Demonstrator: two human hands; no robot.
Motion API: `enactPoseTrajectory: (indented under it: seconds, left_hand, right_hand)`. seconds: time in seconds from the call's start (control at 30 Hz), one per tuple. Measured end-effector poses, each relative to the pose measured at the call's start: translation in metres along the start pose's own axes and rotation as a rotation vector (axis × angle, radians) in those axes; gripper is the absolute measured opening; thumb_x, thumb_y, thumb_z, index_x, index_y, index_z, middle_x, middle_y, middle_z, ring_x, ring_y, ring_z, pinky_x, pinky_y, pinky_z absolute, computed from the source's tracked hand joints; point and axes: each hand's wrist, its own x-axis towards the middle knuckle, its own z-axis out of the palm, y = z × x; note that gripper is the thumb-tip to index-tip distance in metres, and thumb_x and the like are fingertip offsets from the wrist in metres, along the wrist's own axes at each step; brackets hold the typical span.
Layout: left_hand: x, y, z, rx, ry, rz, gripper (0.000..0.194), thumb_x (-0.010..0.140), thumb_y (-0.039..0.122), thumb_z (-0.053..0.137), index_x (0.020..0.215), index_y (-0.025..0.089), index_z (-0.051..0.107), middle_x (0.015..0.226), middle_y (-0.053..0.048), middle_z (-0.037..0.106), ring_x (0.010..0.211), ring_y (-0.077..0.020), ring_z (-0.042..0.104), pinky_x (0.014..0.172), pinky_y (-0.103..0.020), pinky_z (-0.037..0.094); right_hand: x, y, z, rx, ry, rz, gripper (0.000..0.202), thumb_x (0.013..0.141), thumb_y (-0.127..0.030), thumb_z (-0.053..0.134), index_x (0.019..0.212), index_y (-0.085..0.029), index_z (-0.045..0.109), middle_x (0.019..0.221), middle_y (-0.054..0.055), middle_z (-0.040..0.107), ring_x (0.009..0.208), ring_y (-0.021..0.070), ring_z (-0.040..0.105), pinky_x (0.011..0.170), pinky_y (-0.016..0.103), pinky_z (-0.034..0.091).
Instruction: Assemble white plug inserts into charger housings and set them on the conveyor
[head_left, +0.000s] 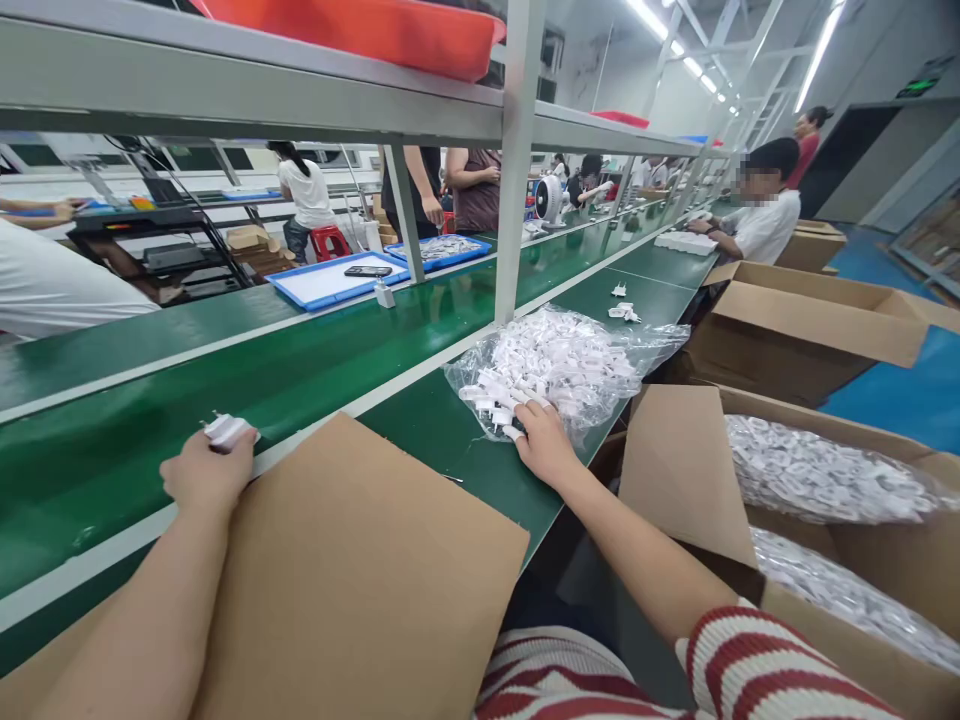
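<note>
At the left, my left hand (208,472) is closed round a white plug adapter (227,432) whose metal pins point up and left, over the green conveyor belt (135,440). My right hand (546,440) reaches to the near edge of a clear plastic bag (652,345) heaped with white plug adapters (559,355). Its fingers are spread and touch the adapters at the front of the heap; none is clearly gripped. Between my arms, a large brown cardboard sheet or flap (360,580) covers part of the green worktop (420,425).
Loose adapters (624,312) lie beyond the bag. One adapter (384,293) stands by a blue-rimmed tray (330,283) with a phone. A metal post (517,170) rises behind the bag. Open cartons (682,470) with bagged parts stand at right. A co-worker (769,215) sits farther along.
</note>
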Motion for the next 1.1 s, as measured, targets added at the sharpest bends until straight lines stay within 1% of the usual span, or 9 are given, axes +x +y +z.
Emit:
enactPoseTrajectory:
  seconds: [0.07, 0.17, 0.23, 0.3, 0.4, 0.47, 0.67, 0.93, 1.1]
  left_hand:
    - [-0.006, 0.003, 0.000, -0.005, 0.021, -0.078, 0.096, 0.071, 0.073, 0.070, 0.143, 0.014, 0.048, 0.131, -0.023, 0.055, 0.141, -0.0520, 0.031, 0.108, -0.065, 0.040]
    - [-0.017, 0.011, -0.004, -0.026, 0.098, -0.088, 0.126, 0.065, 0.069, 0.078, 0.159, 0.005, 0.024, 0.163, -0.028, 0.026, 0.147, -0.0537, 0.021, 0.119, -0.067, 0.026]
    - [-0.026, 0.014, -0.006, -0.073, 0.208, -0.038, 0.131, 0.070, 0.066, 0.077, 0.162, 0.002, 0.010, 0.168, -0.029, 0.005, 0.151, -0.0548, 0.012, 0.122, -0.069, 0.015]
    - [-0.033, 0.014, -0.007, -0.084, 0.343, 0.094, 0.121, 0.078, 0.059, 0.074, 0.162, 0.003, 0.007, 0.169, -0.029, -0.002, 0.154, -0.0515, 0.004, 0.124, -0.068, 0.008]
    - [-0.038, 0.011, -0.005, -0.025, 0.513, 0.370, 0.098, 0.083, 0.045, 0.073, 0.157, 0.005, 0.024, 0.167, -0.027, 0.008, 0.155, -0.0450, 0.009, 0.126, -0.062, 0.010]
    - [-0.038, 0.011, -0.003, 0.011, 0.542, 0.512, 0.080, 0.084, 0.040, 0.072, 0.150, 0.009, 0.040, 0.164, -0.025, 0.020, 0.152, -0.0429, 0.018, 0.126, -0.058, 0.017]
    - [-0.033, 0.014, 0.007, 0.058, 0.342, 0.758, 0.029, 0.095, 0.033, 0.061, 0.121, 0.018, 0.063, 0.146, -0.012, 0.056, 0.138, -0.0341, 0.046, 0.119, -0.049, 0.033]
    - [-0.023, 0.004, 0.022, 0.032, 0.441, 0.874, 0.027, 0.101, 0.034, 0.053, 0.108, 0.015, 0.071, 0.133, -0.014, 0.065, 0.124, -0.0338, 0.056, 0.107, -0.048, 0.045]
    - [-0.018, 0.001, 0.025, 0.013, 0.331, 0.911, 0.026, 0.100, 0.036, 0.048, 0.100, 0.018, 0.068, 0.125, -0.013, 0.068, 0.116, -0.0325, 0.060, 0.102, -0.047, 0.049]
  right_hand:
    - [-0.002, 0.003, 0.003, 0.025, 0.041, -0.008, 0.032, 0.085, -0.010, 0.054, 0.113, -0.020, 0.066, 0.113, 0.013, 0.065, 0.103, 0.0312, 0.059, 0.096, 0.047, 0.050]
    - [-0.004, 0.009, 0.006, 0.081, 0.111, -0.002, 0.027, 0.084, -0.013, 0.055, 0.106, -0.021, 0.066, 0.108, 0.011, 0.063, 0.099, 0.0306, 0.059, 0.090, 0.045, 0.052]
    - [-0.006, 0.012, 0.008, 0.114, 0.144, -0.001, 0.025, 0.083, -0.014, 0.055, 0.104, -0.021, 0.067, 0.107, 0.011, 0.061, 0.100, 0.0310, 0.059, 0.090, 0.045, 0.053]
    - [-0.008, 0.014, 0.010, 0.130, 0.166, -0.006, 0.022, 0.083, -0.015, 0.056, 0.100, -0.023, 0.067, 0.106, 0.011, 0.060, 0.102, 0.0319, 0.060, 0.089, 0.046, 0.054]
    - [-0.010, 0.015, 0.011, 0.135, 0.189, -0.017, 0.016, 0.084, -0.017, 0.058, 0.095, -0.024, 0.067, 0.102, 0.011, 0.058, 0.101, 0.0326, 0.060, 0.087, 0.047, 0.055]
    - [-0.012, 0.014, 0.011, 0.141, 0.210, -0.031, 0.014, 0.085, -0.019, 0.059, 0.095, -0.024, 0.068, 0.103, 0.011, 0.058, 0.102, 0.0331, 0.061, 0.088, 0.049, 0.055]
    - [-0.013, 0.013, 0.011, 0.181, 0.239, -0.071, 0.012, 0.087, -0.023, 0.060, 0.097, -0.023, 0.067, 0.113, 0.014, 0.060, 0.113, 0.0347, 0.061, 0.093, 0.050, 0.055]
    - [-0.013, 0.020, 0.021, 0.122, 0.235, -0.046, 0.010, 0.083, -0.024, 0.056, 0.092, -0.023, 0.061, 0.109, 0.013, 0.056, 0.104, 0.0343, 0.059, 0.085, 0.050, 0.054]
    - [-0.014, 0.021, 0.022, 0.085, 0.195, -0.033, 0.009, 0.085, -0.022, 0.054, 0.093, -0.024, 0.058, 0.105, 0.011, 0.059, 0.100, 0.0328, 0.057, 0.086, 0.048, 0.051]
